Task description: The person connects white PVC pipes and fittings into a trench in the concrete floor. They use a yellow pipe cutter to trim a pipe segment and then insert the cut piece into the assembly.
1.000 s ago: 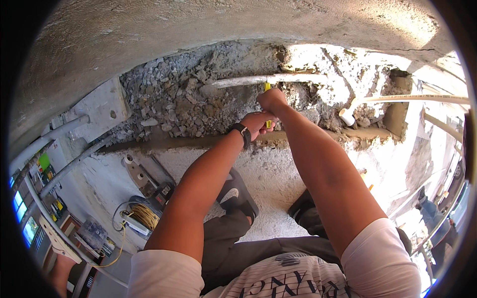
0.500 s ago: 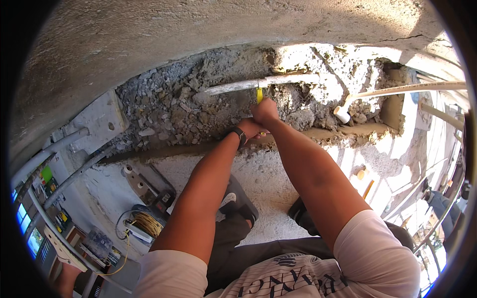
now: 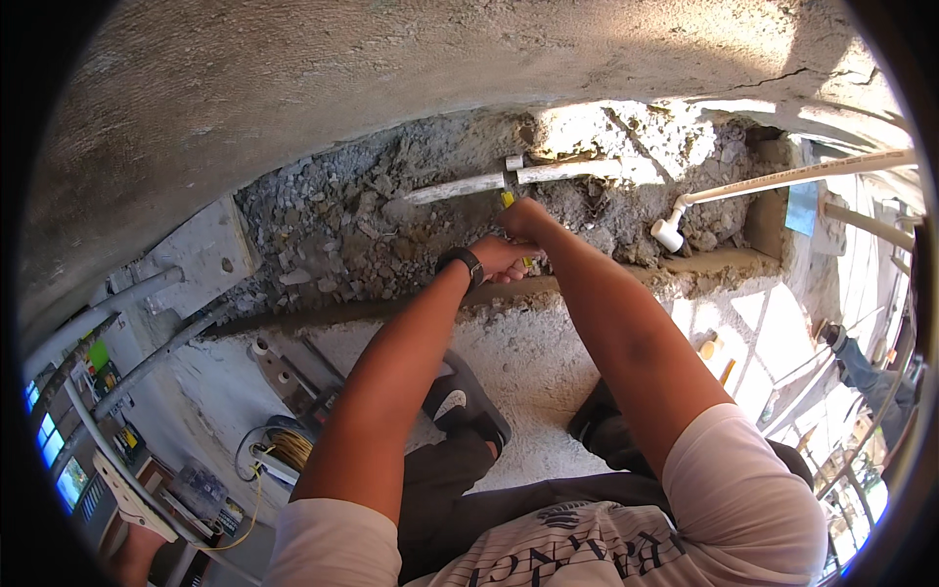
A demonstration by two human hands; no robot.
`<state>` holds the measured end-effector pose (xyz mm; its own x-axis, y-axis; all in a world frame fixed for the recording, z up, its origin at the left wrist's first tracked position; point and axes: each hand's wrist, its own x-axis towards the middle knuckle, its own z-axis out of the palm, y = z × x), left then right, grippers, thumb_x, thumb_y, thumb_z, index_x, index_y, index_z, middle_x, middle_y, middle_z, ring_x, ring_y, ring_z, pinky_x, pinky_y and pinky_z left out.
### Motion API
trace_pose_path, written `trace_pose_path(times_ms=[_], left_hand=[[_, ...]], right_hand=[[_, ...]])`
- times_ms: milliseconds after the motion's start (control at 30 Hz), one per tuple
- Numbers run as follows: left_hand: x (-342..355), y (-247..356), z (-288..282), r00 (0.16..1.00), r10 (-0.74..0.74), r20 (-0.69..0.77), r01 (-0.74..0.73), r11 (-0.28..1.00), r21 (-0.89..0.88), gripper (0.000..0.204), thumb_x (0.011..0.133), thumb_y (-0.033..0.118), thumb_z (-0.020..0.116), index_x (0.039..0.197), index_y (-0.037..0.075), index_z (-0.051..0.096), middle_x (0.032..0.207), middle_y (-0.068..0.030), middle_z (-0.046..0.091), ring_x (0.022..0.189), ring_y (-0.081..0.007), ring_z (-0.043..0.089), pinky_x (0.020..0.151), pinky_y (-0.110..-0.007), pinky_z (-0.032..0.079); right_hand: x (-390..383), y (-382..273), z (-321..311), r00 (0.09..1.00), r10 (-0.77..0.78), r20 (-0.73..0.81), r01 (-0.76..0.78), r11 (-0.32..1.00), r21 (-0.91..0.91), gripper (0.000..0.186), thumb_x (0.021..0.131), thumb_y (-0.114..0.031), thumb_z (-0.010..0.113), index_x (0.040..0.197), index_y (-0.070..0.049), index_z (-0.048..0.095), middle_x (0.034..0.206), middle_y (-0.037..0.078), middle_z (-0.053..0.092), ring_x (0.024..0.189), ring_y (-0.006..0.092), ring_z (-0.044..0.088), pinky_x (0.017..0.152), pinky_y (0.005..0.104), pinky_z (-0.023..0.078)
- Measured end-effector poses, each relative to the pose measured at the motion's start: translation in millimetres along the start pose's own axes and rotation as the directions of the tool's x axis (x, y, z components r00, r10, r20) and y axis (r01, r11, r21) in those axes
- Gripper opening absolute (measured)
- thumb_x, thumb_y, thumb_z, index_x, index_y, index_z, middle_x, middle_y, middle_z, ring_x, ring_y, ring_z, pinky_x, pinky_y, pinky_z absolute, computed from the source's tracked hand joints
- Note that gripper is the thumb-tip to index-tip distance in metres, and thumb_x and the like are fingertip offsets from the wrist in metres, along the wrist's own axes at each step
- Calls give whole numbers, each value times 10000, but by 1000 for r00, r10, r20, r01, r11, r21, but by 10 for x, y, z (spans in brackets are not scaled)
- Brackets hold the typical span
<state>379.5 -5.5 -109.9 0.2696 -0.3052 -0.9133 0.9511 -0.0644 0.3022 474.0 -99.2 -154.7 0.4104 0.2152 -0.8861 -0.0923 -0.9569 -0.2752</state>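
My right hand [image 3: 523,217] is closed around a long yellow tool [image 3: 508,200], just below a chalky white pipe [image 3: 455,190] lying in a rubble-filled trench [image 3: 342,225]. My left hand [image 3: 499,260], with a dark band at the wrist, grips the tool lower down, its fingers curled beneath my right forearm. The pipe has a dark gap where the tool's far end is, and a short white piece [image 3: 514,162] sits just above that gap. The tool's working end is too small and shadowed to make out.
Rough wall [image 3: 391,49] above; cream pipe with white fitting [image 3: 668,233] at right; concrete block [image 3: 201,249] and metal pipes [image 3: 78,411] at left; power tool, yellow cord coil [image 3: 284,450] below left. Another person's jeans-clad leg [image 3: 861,372] at far right; someone's bare skin [image 3: 137,543] at lower left.
A gap now shows in the white pipe, with a short piece raised above it. Both hands still grip the yellow tool, slightly lower in the picture, as is the trench.
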Motion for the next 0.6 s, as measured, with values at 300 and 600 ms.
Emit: trace_pose_path(times_ms=[300,600], left_hand=[[-852,98,-511,996,-66,68,18,838,546,725,837,615,783,1269,41,688,1047,-70,734,900,-147,682,772,-292,551],[-2095,489,-256,946,323,9,-209,591,779,817,762,429,893,1361,-33,583,1171,-180,701,995,-248,729,861,-348,566]], right_hand=[[-690,139,-180,952,49,303,-108,978,180,332,943,-330,633,957,-11,726,865,126,733,692,251,716,641,452,589],[-2268,447,-1206,800,-228,555,432,861,-268,378,906,-294,699,1131,9,677,994,133,747,931,215,726,821,396,575]])
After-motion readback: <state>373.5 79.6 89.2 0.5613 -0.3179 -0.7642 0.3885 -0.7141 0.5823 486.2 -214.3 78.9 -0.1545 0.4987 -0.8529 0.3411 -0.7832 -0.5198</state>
